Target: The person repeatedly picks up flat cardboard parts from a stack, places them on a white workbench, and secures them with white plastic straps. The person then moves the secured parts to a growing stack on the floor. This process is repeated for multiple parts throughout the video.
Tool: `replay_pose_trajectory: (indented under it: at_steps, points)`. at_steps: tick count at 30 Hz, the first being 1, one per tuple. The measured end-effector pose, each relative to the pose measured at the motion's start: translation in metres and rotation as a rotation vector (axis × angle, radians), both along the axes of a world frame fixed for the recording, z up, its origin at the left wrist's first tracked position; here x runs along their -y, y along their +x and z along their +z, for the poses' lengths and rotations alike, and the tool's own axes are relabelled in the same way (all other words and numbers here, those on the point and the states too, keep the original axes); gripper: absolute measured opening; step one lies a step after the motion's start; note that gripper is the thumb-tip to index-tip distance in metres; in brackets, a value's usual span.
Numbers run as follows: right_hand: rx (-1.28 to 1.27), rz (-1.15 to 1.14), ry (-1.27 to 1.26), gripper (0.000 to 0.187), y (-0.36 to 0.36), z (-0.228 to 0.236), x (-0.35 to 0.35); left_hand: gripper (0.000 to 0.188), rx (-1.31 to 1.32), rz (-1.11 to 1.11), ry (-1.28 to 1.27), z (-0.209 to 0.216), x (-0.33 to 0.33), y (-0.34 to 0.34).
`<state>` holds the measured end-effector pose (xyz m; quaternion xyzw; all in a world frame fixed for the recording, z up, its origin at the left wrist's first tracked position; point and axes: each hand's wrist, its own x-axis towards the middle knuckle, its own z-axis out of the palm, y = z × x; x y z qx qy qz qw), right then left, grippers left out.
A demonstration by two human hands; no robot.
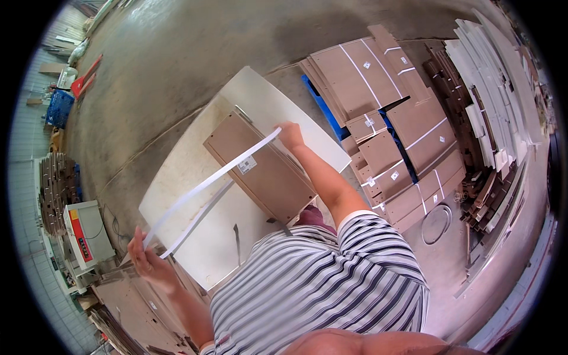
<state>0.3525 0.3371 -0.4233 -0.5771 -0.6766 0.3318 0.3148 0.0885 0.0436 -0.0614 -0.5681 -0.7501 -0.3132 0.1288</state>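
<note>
A long white strap (204,184) stretches in a loop between my two hands, above the table. My left hand (152,263), out past the table's left edge, grips it with bent fingers. My right hand (290,136) is closed on its other end, over the far right side of a brown panel (275,192). That panel bears a white label (247,164) and seems to lie on top of others, slightly offset. Beneath sits a white tabletop (242,92). A dark narrow strip (237,242) hangs at the table's near side.
Brown panel bundles (361,77), bound with white straps, lie on blue pallets (324,103) to the right. Stacked white boards (473,89) stand beyond. Leftward are a white machine with a red panel (83,236), a blue bundle (58,109) and stacked brown boards (56,189).
</note>
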Motion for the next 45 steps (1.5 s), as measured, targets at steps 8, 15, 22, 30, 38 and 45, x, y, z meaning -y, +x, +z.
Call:
replay_pose_trajectory:
  at_steps: [8,15,22,30,38,45]
  points:
    - [-0.02,0.108,0.069,0.017,-0.008,-0.009,0.01,0.038,-0.035,-0.065,0.022,-0.004,0.0,-0.001]
    - [-0.227,0.029,-0.079,0.029,0.017,0.02,0.02,0.034,0.083,0.012,0.024,-0.025,0.015,-0.016]
    - [-0.078,0.049,-0.142,0.033,0.082,0.055,0.111,0.051,0.527,-0.133,-0.297,-0.117,0.006,-0.002]
    - [0.097,0.115,-0.312,0.051,0.1,0.064,0.204,0.04,1.896,-0.225,-0.828,-0.315,0.017,0.02]
    - [0.442,0.145,-0.423,0.064,0.083,0.088,0.205,0.045,2.314,-0.308,-1.06,-0.299,-0.015,0.099]
    - [0.434,0.098,-0.253,0.07,0.081,0.076,0.217,0.044,2.224,-0.314,-1.109,-0.293,-0.009,0.094]
